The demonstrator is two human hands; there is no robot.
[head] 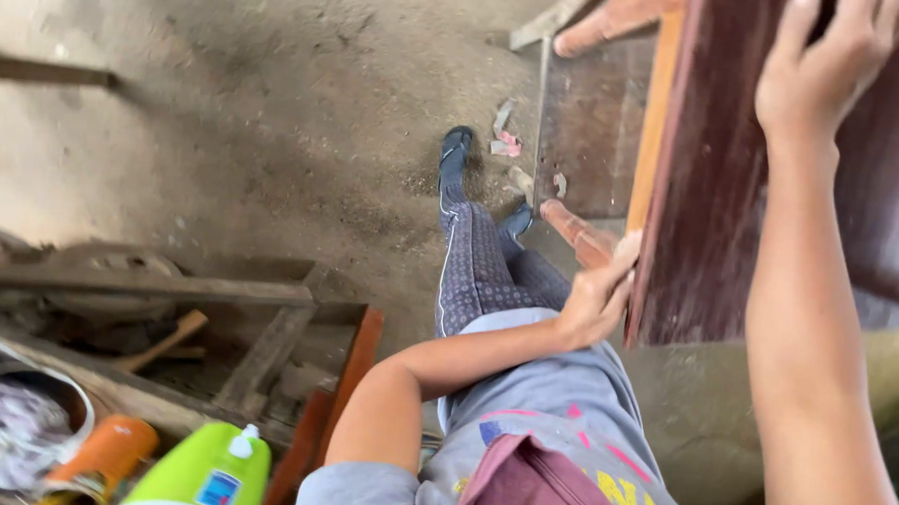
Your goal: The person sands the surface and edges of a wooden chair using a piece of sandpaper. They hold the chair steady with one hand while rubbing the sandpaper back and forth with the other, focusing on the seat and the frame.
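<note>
two hands hold one dark brown wooden panel [770, 194], which stands tilted and fills the upper right of the view. the left hand [597, 298] presses its fingers flat together against the panel's lower left edge, near the bottom corner; the right hand [825, 66] lies higher up, fingers spread and curled over the panel's face toward its top. just left of the left-hand grip, two turned wooden legs [580, 232] poke out from a frame lying on the ground. below the grip are the person's grey shirt and two feet in dark sandals [458, 148]. far left of both hands sit one green bottle [213, 473] and one orange can [104, 455], beside a stack of planks [169, 288]. open dusty floor [275, 107] spreads up and left of the panel's edge.
</note>
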